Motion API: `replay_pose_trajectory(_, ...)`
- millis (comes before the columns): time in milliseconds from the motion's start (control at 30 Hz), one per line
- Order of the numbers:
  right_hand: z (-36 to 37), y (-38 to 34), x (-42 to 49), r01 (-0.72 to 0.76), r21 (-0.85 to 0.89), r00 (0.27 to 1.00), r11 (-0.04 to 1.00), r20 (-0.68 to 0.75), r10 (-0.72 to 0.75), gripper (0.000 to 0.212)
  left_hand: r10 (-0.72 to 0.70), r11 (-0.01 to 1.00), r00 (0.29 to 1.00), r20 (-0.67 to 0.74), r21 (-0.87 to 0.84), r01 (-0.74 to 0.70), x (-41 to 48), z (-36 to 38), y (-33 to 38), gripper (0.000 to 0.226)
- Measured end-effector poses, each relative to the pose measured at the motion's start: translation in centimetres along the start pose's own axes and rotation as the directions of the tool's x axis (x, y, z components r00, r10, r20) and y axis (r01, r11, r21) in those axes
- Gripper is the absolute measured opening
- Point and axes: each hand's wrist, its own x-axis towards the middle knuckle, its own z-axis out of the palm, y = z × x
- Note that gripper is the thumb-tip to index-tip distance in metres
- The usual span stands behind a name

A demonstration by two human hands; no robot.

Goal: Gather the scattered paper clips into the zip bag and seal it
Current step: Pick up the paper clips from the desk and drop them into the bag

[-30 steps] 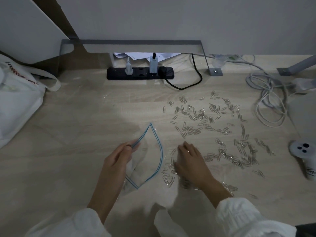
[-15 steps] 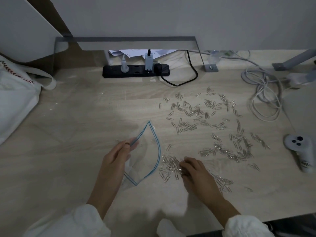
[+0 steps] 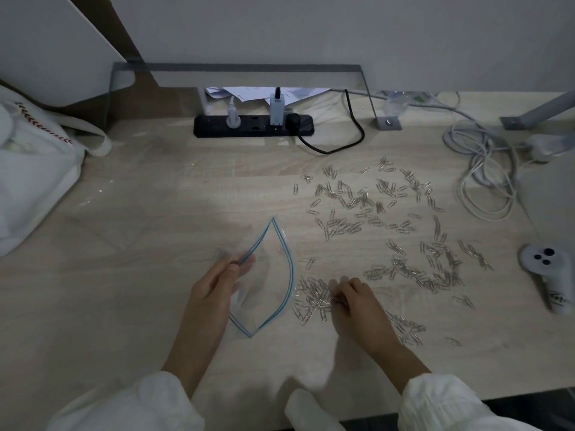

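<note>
Head: zip bag (image 3: 267, 284) fore-aft, mouth rightward (left fingers' (image 3: 240, 263) pinch; right fingers (image 3: 342, 287) round clips (image 3: 311, 295))

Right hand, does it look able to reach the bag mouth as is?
Probably yes. The right hand sits on the clip pile right beside the blue rim of the zip bag; the left hand pinches the other rim, holding the mouth open, with nothing between.

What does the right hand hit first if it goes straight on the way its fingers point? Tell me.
The right hand meets the heap of paper clips first, right at its fingers. Beyond that, probably the blue rim of the zip bag, which the left hand pinches open.
</note>
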Motion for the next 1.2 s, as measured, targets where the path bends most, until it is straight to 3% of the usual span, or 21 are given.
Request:
replay_pose_trajectory(167,0.0,-0.6,0.6,-0.105,0.007,0.995,0.994,-0.003,0.105,0.012,-0.005,1.000,1.000,0.001,-0.002,0.005,-0.2,-0.1,-0.1,0.029)
replay_pose_trajectory(300,-0.9,-1.3,0.8,-0.234,0.182,0.972,0.955,0.022,0.234,0.006,-0.005,1.000,1.000,-0.001,0.001,0.005,-0.4,-0.1,0.0,0.028)
replay_pose_trajectory(567,-2.8,-0.6,0.9,-0.460,0.611,0.842,0.645,0.070,0.534,0.008,-0.014,1.000,1.000,-0.003,0.026,0.014,-0.6,-0.1,0.1,0.028)
replay_pose_trajectory(667,-4.3,-1.8,0.9,-0.421,0.764,0.838,0.490,0.120,0.533,0.013,-0.020,0.999,1.000,0.009,0.045,0.019,-0.7,0.1,0.2,0.029)
replay_pose_trajectory(800,-7.7,-6.1,0.6,-0.238,0.924,0.915,0.298,0.111,0.388,0.009,-0.020,0.998,0.999,0.027,0.056,0.019,-0.9,0.3,0.3,0.027)
replay_pose_trajectory(867,-8.9,-8.6,0.4,-0.178,0.949,0.945,0.260,0.091,0.314,0.012,-0.030,0.999,0.999,0.038,0.042,0.028,-0.9,0.5,0.4,0.027)
replay_pose_trajectory(1000,-9.6,-12.9,0.2,-0.117,0.938,0.980,0.325,0.057,0.189,0.011,-0.008,1.000,1.000,0.030,-0.001,0.008,-1.0,1.0,0.6,0.027)
replay_pose_trajectory(1133,-8.2,-14.7,-0.2,-0.024,0.777,0.989,0.629,-0.073,0.128,0.020,0.005,1.000,1.000,0.019,-0.017,-0.004,-1.2,1.0,0.7,0.028)
replay_pose_trajectory(1200,-7.7,-14.9,-0.5,-0.006,0.731,0.993,0.683,-0.074,0.089,0.019,0.009,1.000,1.000,0.019,-0.016,-0.008,-1.2,0.9,0.7,0.027)
